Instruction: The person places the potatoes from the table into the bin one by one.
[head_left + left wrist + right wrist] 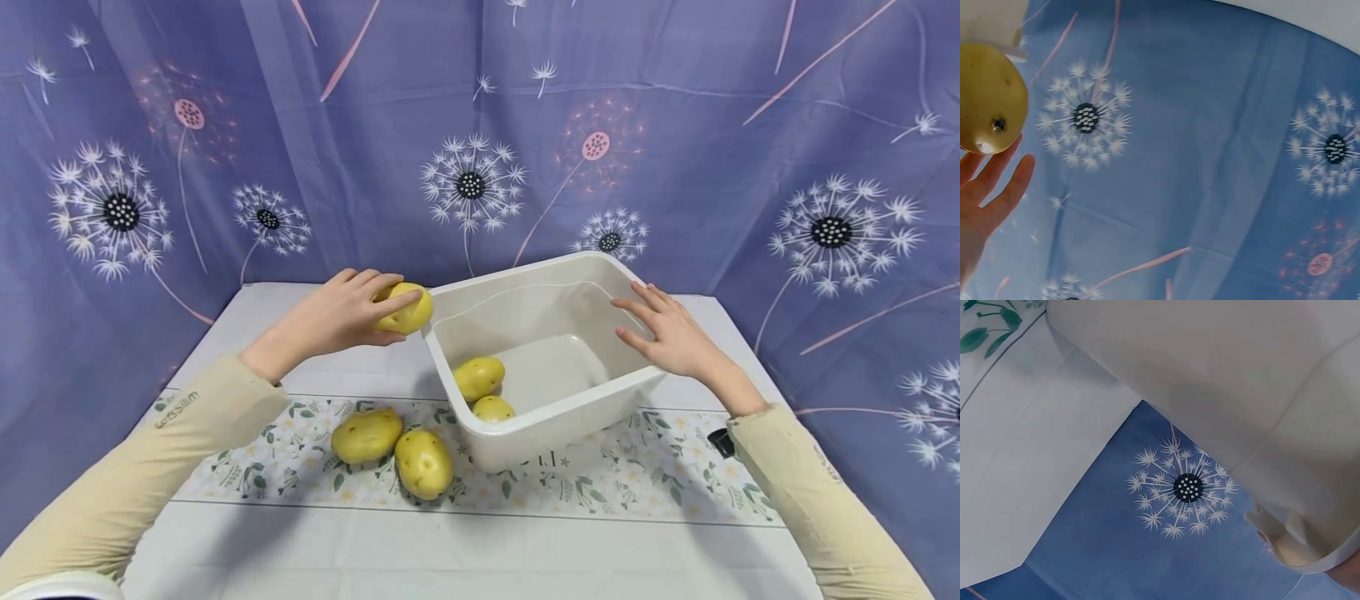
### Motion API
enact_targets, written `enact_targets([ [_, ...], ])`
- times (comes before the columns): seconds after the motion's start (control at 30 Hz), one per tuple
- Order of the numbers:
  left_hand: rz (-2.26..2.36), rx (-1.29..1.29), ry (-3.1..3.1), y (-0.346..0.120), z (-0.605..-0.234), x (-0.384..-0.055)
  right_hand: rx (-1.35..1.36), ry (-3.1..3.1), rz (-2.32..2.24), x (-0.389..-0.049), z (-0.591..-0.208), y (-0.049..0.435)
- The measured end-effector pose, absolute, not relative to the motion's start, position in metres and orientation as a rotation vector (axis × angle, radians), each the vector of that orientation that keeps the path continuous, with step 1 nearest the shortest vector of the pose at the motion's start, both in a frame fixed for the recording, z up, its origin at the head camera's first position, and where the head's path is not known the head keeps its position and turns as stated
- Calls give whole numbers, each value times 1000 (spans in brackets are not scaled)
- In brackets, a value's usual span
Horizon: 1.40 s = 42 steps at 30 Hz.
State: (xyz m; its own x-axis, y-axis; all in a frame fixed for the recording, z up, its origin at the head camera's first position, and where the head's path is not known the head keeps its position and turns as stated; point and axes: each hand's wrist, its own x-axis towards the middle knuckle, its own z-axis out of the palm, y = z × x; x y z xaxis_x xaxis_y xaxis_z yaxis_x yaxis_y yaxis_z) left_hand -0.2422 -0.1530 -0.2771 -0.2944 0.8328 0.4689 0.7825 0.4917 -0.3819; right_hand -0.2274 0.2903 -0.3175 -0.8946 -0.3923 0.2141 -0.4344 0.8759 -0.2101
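Note:
My left hand (333,312) grips a yellow potato (412,312) just off the left rim of a white plastic basin (558,410). In the left wrist view, that potato (994,100) sits against the fingers, with a dark spot low on its skin. Over the basin's right rim lies my right hand (671,333), its fingers spread and reaching inward. Two potatoes lie inside the basin's left end, one long (480,377) and one partly hidden by the rim (493,408). The right wrist view shows mostly the basin's outer wall (1222,375); little of the hand is visible there.
Two more potatoes, one (367,436) and another (423,465), lie side by side on the table left of the basin. A floral strip (300,450) crosses the white tabletop (375,550). Behind stands a purple dandelion-print curtain (375,167).

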Motion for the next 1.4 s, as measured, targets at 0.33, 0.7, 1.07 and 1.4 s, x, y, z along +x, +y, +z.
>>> enact_targets([
  [0.33, 219, -1358, -2130, -119, -263, -240, 633, -2892, 385, -226, -315, 289],
  [0.7, 242, -1404, -2131, -90, -272, -249, 627, -2892, 395, -225, -316, 289],
  [1.07, 285, -1425, -2256, -75, -278, -256, 631, -2892, 387, -226, -317, 290],
  [1.4, 340, -1402, -2290, -70, -286, -261, 626, -2893, 389, -226, -317, 290],
])
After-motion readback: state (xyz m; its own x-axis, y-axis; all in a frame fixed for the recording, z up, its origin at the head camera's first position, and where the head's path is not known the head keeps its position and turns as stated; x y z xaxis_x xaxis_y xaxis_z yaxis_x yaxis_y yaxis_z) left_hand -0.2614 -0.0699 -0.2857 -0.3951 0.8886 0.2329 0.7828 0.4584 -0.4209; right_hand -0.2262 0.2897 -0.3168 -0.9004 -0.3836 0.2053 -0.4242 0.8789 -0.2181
